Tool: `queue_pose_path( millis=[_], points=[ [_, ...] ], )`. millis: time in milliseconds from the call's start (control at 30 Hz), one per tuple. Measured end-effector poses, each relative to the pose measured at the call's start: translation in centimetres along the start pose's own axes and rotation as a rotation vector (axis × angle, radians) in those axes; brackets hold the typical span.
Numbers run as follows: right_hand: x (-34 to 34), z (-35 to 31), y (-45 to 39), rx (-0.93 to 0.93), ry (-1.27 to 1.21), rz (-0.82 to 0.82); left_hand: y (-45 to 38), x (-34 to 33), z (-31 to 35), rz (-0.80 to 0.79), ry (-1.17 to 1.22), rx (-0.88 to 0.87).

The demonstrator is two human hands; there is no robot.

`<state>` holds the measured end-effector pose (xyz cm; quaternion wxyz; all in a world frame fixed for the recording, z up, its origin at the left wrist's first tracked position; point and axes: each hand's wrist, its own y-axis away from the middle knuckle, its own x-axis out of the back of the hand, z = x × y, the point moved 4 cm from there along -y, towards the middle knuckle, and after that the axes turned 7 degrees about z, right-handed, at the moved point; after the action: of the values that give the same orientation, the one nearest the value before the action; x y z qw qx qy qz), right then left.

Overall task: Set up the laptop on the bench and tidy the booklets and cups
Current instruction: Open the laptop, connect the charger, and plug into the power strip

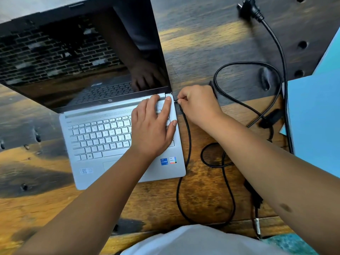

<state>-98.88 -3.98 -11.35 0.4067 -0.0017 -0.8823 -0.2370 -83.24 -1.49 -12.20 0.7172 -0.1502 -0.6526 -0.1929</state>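
**Plugging the Charger Into the Laptop**

A silver laptop [117, 133] sits open on a dark wooden bench [202, 190]. Its screen is black and off.

The left hand [152, 126] lies flat on the right side of the keyboard. Its fingers are straight and spread, and the tips reach up near the hinge corner. It looks like it is holding the laptop steady so it will not slide.

The right hand [198, 103] is just beside the right edge of the laptop, near the back corner. Its fingers are curled and pinch the small charger plug [176, 101]. The tip of the plug points left, straight at the side of the laptop. It is touching the edge or almost touching it. I cannot tell if it is in the hole yet.

So the next push should go sideways, from right to left, along the line of the plug. The right hand is the one to push. The left hand pushes back from the other side.

The black charger cable [185, 144] runs down from the plug toward the person, then loops around on the bench. The wall plug [250, 9] lies at the far end, not plugged into anything.

No booklets or cups are in view.
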Motion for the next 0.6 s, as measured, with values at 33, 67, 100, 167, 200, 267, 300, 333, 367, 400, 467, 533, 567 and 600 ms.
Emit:
queue_pose_path(
  millis=[33, 67, 100, 167, 200, 267, 300, 333, 367, 400, 467, 533, 567, 600],
  points=[
    [-0.1, -0.1, -0.1, -0.001, 0.007, -0.003, 0.1, 0.0, 0.1, 0.0, 0.0, 0.004],
    [-0.2, -0.2, -0.1, -0.004, 0.018, -0.005, 0.1, 0.0, 0.2, -0.002, 0.001, 0.01],
    [-0.3, -0.3, -0.2, -0.008, 0.032, -0.006, 0.2, 0.0, 0.3, -0.006, 0.003, 0.013],
    [-0.3, -0.4, -0.3, -0.015, 0.052, -0.001, 0.2, 0.1, 0.5, -0.017, 0.007, 0.014],
    [-0.3, -0.4, -0.3, -0.017, 0.056, 0.002, 0.2, 0.2, 0.5, -0.023, 0.009, 0.013],
    [-0.3, -0.5, -0.4, -0.02, 0.06, 0.004, 0.1, 0.3, 0.6, -0.035, 0.016, 0.017],
    [-0.3, -0.5, -0.5, -0.019, 0.061, 0.001, 0.2, 0.3, 0.6, -0.041, 0.02, 0.023],
    [-0.4, -0.6, -0.5, -0.018, 0.063, -0.008, 0.2, 0.3, 0.6, -0.049, 0.024, 0.028],
    [-0.4, -0.7, -0.6, -0.017, 0.071, -0.021, 0.2, 0.3, 0.7, -0.06, 0.028, 0.033],
    [-0.4, -0.8, -0.5, -0.012, 0.08, -0.035, 0.2, 0.4, 0.7, -0.074, 0.031, 0.039],
    [0.1, -0.9, -0.3, 0.016, 0.096, -0.072, 0.2, 0.7, 0.9, -0.115, 0.033, 0.049],
    [0.6, -1.1, 0.2, 0.072, 0.119, -0.128, 0.2, 1.0, 1.1, -0.165, 0.024, 0.059],
    [0.9, -1.2, 0.7, 0.097, 0.135, -0.155, 0.2, 1.2, 1.2, -0.188, 0.021, 0.07],
    [1.3, -1.2, 1.2, 0.115, 0.152, -0.174, 0.3, 1.4, 1.3, -0.209, 0.026, 0.086]
  ],
)
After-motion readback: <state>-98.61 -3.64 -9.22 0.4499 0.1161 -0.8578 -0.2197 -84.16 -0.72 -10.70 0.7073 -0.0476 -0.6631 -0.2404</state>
